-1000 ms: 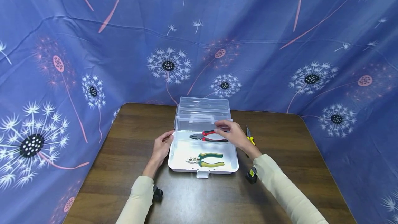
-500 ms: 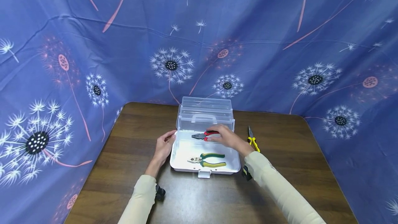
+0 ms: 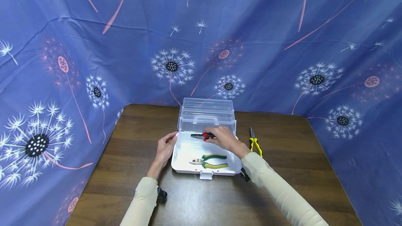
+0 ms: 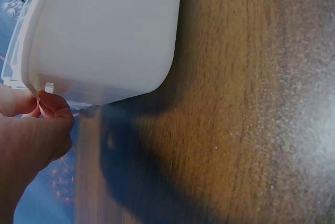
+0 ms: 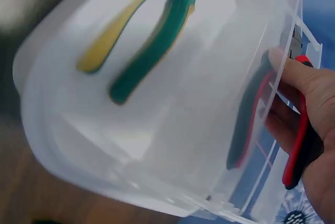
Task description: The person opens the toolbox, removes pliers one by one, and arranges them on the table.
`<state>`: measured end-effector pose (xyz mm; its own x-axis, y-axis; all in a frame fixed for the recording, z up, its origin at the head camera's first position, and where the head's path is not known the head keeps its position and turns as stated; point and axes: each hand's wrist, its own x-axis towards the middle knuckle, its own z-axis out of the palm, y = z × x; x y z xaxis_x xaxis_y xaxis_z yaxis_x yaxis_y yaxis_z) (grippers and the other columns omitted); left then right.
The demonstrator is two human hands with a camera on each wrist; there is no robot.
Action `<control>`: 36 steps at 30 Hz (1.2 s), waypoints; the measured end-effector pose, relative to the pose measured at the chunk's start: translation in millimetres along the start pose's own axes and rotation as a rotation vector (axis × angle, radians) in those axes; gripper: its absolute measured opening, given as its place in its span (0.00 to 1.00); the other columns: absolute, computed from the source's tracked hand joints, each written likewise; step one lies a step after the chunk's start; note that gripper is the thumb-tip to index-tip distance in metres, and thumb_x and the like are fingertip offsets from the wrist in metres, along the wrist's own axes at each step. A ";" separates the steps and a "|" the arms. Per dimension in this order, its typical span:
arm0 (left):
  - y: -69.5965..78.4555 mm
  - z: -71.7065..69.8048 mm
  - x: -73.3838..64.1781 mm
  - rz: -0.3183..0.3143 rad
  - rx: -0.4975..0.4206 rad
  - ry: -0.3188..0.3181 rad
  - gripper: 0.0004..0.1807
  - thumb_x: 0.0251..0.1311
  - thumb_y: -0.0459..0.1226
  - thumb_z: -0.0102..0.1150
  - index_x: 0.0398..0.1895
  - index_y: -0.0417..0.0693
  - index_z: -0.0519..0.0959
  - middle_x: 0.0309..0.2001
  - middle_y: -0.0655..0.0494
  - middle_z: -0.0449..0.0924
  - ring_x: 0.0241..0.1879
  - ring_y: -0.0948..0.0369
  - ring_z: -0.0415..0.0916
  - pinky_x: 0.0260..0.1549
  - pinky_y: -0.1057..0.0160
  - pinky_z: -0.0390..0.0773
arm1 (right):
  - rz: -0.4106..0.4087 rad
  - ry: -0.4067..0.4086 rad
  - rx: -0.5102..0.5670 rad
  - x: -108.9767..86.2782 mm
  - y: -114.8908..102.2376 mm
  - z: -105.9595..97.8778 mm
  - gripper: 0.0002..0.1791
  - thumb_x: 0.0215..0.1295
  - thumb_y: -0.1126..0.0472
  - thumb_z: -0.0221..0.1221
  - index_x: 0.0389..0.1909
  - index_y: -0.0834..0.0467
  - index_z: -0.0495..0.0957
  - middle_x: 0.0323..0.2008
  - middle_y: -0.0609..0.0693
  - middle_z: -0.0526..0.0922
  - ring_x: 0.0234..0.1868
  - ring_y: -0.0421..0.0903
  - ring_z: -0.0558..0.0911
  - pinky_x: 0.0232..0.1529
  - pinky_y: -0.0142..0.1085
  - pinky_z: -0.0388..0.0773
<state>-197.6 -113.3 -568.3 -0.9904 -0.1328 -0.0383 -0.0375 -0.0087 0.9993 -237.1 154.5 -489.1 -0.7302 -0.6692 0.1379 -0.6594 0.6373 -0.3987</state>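
Observation:
A white plastic toolbox with its clear lid raised stands on the table. My left hand pinches its left rim between thumb and fingers, as the left wrist view shows. Over the back of the box, my right hand grips red-and-black combination pliers by the handles, their head pointing left. In the right wrist view one red-and-black handle runs along the palm, while the other shows through the box wall. Green-and-yellow combination pliers lie in the front of the box, head to the left.
Yellow-handled long-nose pliers lie on the brown wooden table, right of the toolbox. A white latch hangs at the box's front. Behind the table hangs a blue dandelion-print cloth.
My right hand has moved left along the red-and-black pliers and taken hold of their handles, which have drawn together. My left hand stays at the box's rim.

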 end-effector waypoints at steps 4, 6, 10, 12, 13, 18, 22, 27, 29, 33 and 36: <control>0.0 -0.1 0.0 -0.001 -0.005 -0.004 0.17 0.74 0.29 0.56 0.61 0.30 0.79 0.57 0.34 0.80 0.48 0.60 0.77 0.45 0.74 0.75 | 0.034 0.039 0.053 -4.3 1.4 2.4 0.16 0.63 0.60 0.71 0.52 0.54 0.86 0.39 0.49 0.89 0.34 0.43 0.85 0.33 0.38 0.82; -0.7 -0.4 0.3 -0.002 -0.006 -0.006 0.17 0.74 0.30 0.56 0.61 0.30 0.79 0.58 0.33 0.80 0.49 0.58 0.77 0.46 0.74 0.75 | 0.052 0.046 0.102 -6.8 2.4 1.7 0.16 0.65 0.61 0.70 0.53 0.55 0.86 0.40 0.51 0.89 0.32 0.40 0.84 0.31 0.35 0.81; -0.4 -0.9 0.4 -0.009 0.005 -0.009 0.17 0.74 0.30 0.55 0.62 0.29 0.78 0.59 0.33 0.79 0.51 0.57 0.77 0.46 0.75 0.75 | 0.097 0.089 0.195 -11.0 5.1 -2.2 0.18 0.67 0.61 0.68 0.57 0.58 0.85 0.41 0.53 0.89 0.22 0.35 0.75 0.24 0.29 0.74; 0.2 -0.9 0.6 -0.014 0.009 -0.016 0.18 0.75 0.29 0.54 0.62 0.27 0.77 0.59 0.32 0.79 0.51 0.56 0.77 0.46 0.75 0.75 | 0.130 0.119 0.262 -13.5 6.3 -5.8 0.19 0.67 0.61 0.68 0.58 0.60 0.84 0.41 0.53 0.89 0.18 0.35 0.70 0.21 0.30 0.70; 0.3 -1.0 0.8 -0.017 0.009 -0.020 0.18 0.75 0.29 0.53 0.62 0.26 0.76 0.60 0.31 0.78 0.52 0.55 0.77 0.46 0.74 0.75 | 0.154 0.133 0.293 -14.5 7.0 -7.8 0.20 0.68 0.61 0.68 0.59 0.59 0.84 0.40 0.52 0.89 0.16 0.36 0.68 0.19 0.30 0.68; 0.2 -1.2 1.6 -0.018 0.005 -0.029 0.18 0.74 0.26 0.52 0.62 0.23 0.75 0.60 0.28 0.77 0.54 0.48 0.76 0.46 0.74 0.75 | 0.264 0.243 0.402 -20.1 10.2 -20.2 0.22 0.64 0.60 0.71 0.58 0.60 0.84 0.40 0.53 0.90 0.21 0.40 0.78 0.22 0.32 0.74; 0.9 -1.0 0.1 -0.017 0.004 -0.023 0.18 0.75 0.28 0.53 0.62 0.27 0.76 0.60 0.31 0.78 0.55 0.49 0.76 0.46 0.76 0.74 | 0.381 0.337 0.484 -26.3 14.7 -29.4 0.24 0.62 0.59 0.73 0.58 0.60 0.84 0.44 0.56 0.89 0.37 0.44 0.88 0.36 0.34 0.84; 0.4 -1.0 0.2 0.000 0.000 -0.010 0.17 0.74 0.29 0.54 0.61 0.29 0.78 0.59 0.34 0.79 0.53 0.53 0.77 0.47 0.74 0.75 | 0.505 0.398 0.711 -37.9 23.7 -39.4 0.26 0.62 0.62 0.72 0.61 0.64 0.81 0.46 0.62 0.88 0.39 0.49 0.89 0.41 0.44 0.86; 0.0 -1.1 0.6 0.003 0.000 -0.008 0.17 0.74 0.29 0.54 0.61 0.30 0.79 0.58 0.34 0.80 0.52 0.54 0.77 0.47 0.74 0.75 | 0.541 0.410 0.802 -43.7 28.7 -43.2 0.28 0.63 0.63 0.72 0.63 0.66 0.78 0.47 0.63 0.88 0.38 0.49 0.90 0.43 0.48 0.86; 0.9 -1.4 0.6 -0.016 -0.008 -0.013 0.17 0.74 0.29 0.54 0.62 0.28 0.78 0.58 0.34 0.80 0.50 0.57 0.76 0.46 0.75 0.74 | 0.628 0.433 0.923 -56.8 40.4 -49.6 0.31 0.62 0.61 0.73 0.64 0.65 0.76 0.46 0.56 0.89 0.38 0.46 0.90 0.45 0.48 0.85; 4.8 -1.2 -0.6 -0.024 -0.004 -0.024 0.18 0.75 0.28 0.53 0.63 0.26 0.76 0.59 0.31 0.78 0.52 0.53 0.76 0.45 0.75 0.74 | 0.677 0.456 0.987 -67.8 50.9 -52.9 0.32 0.61 0.62 0.73 0.64 0.66 0.74 0.43 0.50 0.89 0.39 0.46 0.90 0.46 0.46 0.85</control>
<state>-197.1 -114.5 -563.4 -0.9922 -0.1083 -0.0619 -0.0606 -0.0151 0.9980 -230.6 252.5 -470.8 -0.9906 -0.0080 -0.1363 0.1345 0.1144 -0.9843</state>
